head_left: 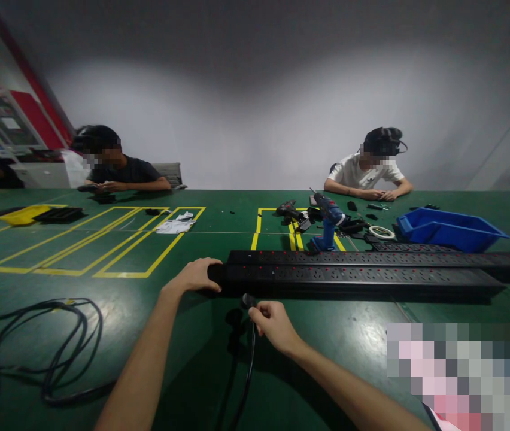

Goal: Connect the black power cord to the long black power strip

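Two long black power strips lie side by side across the green table; the front power strip (345, 284) has a row of sockets and small red lights, and the rear power strip (398, 258) lies right behind it. My left hand (196, 275) is wrapped round the left end of the front strip. In my right hand (276, 323), thumb and fingers close on a black plug (248, 300), just in front of that strip and apart from its sockets. From the plug a black cord (249, 371) hangs down towards the near edge.
A coiled black cable (79, 323) lies at left. Behind the strips stand a blue cordless drill (329, 218) and a blue bin (450, 228), among small black parts. Yellow tape (124, 275) marks the table. Two people (367, 170) sit across it. A blurred-out patch covers the lower right.
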Action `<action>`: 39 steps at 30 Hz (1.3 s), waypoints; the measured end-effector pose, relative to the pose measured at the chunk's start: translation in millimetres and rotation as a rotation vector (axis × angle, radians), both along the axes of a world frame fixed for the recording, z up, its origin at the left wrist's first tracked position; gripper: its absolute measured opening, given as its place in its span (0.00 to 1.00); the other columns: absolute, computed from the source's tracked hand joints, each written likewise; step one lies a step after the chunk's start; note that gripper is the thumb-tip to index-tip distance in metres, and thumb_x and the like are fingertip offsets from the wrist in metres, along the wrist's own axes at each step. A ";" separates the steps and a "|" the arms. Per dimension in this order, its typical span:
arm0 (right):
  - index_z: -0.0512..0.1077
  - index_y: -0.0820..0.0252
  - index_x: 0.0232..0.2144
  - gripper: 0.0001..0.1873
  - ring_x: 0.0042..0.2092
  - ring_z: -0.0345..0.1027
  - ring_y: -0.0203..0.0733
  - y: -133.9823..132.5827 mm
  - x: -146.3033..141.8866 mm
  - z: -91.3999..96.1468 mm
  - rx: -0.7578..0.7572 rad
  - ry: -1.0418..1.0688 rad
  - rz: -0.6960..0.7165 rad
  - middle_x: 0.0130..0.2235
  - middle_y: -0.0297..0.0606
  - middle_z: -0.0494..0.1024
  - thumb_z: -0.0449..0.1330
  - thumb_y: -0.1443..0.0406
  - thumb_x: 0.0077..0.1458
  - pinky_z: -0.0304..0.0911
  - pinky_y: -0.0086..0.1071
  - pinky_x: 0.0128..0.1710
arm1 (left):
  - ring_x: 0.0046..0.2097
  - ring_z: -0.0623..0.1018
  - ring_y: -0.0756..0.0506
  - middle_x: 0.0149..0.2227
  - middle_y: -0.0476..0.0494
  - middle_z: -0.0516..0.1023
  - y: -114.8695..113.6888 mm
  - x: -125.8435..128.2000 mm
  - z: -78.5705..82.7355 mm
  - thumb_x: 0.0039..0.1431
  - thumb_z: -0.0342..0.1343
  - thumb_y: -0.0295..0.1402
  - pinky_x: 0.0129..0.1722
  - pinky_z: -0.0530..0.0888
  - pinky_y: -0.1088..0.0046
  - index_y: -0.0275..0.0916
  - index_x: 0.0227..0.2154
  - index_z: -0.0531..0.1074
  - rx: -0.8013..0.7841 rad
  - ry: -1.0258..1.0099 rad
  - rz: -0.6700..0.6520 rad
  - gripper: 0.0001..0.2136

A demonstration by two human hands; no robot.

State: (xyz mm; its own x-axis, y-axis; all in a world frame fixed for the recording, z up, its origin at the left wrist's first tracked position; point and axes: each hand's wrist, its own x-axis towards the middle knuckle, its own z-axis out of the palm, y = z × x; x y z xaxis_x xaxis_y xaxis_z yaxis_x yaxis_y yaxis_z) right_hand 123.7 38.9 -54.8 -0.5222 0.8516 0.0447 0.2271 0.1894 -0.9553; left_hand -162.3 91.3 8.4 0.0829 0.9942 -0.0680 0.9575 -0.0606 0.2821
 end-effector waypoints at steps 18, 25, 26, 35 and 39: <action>0.64 0.60 0.20 0.25 0.23 0.53 0.33 -1.6 6.3 18.7 -0.040 0.278 -0.219 0.18 0.29 0.61 0.57 0.48 0.58 0.49 0.29 0.25 | 0.46 0.76 0.41 0.52 0.48 0.75 -36.4 105.1 53.2 0.39 0.65 0.31 0.45 0.73 0.67 0.54 0.58 0.66 -0.043 -0.171 -0.441 0.38; 0.68 0.60 0.29 0.22 0.23 0.55 0.33 -5.5 8.2 15.9 -0.009 0.327 -0.188 0.19 0.28 0.63 0.52 0.48 0.62 0.51 0.28 0.26 | 0.46 0.76 0.42 0.46 0.47 0.78 -33.0 123.2 52.0 0.52 0.54 0.30 0.48 0.71 0.67 0.48 0.46 0.74 0.080 -0.104 -0.421 0.18; 0.68 0.60 0.32 0.22 0.23 0.55 0.33 -5.0 8.1 14.1 -0.019 0.328 -0.181 0.19 0.28 0.63 0.50 0.48 0.62 0.51 0.28 0.26 | 0.46 0.76 0.43 0.46 0.48 0.78 -31.2 121.8 51.4 0.52 0.54 0.30 0.48 0.71 0.67 0.47 0.46 0.74 0.102 -0.118 -0.411 0.17; 0.69 0.61 0.30 0.25 0.22 0.59 0.34 2.7 2.5 -0.2 -0.095 0.381 -0.173 0.20 0.31 0.65 0.46 0.48 0.64 0.53 0.28 0.24 | 0.49 0.75 0.44 0.50 0.47 0.77 -7.3 115.7 22.1 0.55 0.52 0.27 0.53 0.70 0.65 0.44 0.50 0.72 0.339 -0.335 -0.241 0.19; 0.69 0.61 0.28 0.26 0.22 0.59 0.34 3.1 1.7 -1.8 -0.103 0.394 -0.175 0.20 0.31 0.66 0.47 0.47 0.64 0.53 0.28 0.24 | 0.48 0.75 0.44 0.50 0.48 0.77 -1.3 115.0 9.1 0.56 0.53 0.27 0.52 0.71 0.63 0.46 0.50 0.72 0.360 -0.356 -0.261 0.19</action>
